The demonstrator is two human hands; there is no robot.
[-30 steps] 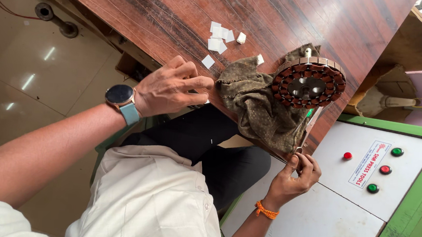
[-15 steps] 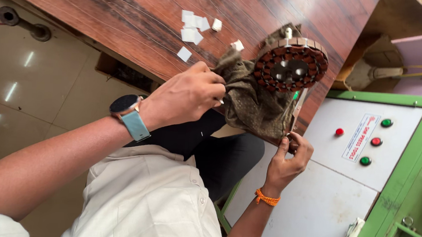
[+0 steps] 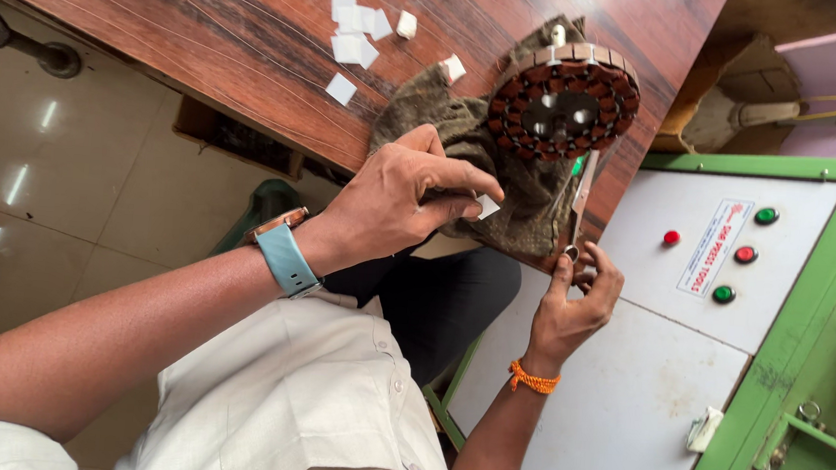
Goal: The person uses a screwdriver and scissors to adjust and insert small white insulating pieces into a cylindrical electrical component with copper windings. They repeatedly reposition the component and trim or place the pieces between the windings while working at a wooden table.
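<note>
Paper slip (image 3: 487, 207) pinched, left hand (image 3: 396, 198)

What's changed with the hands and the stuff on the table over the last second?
The left hand came off the brown cloth toward the table edge and now pinches a small white paper piece between its fingertips. The right hand kept its grip on the thin metal tool below the round wound stator. The stator stayed on the cloth, and the loose white paper pieces stayed on the wooden table.
</note>
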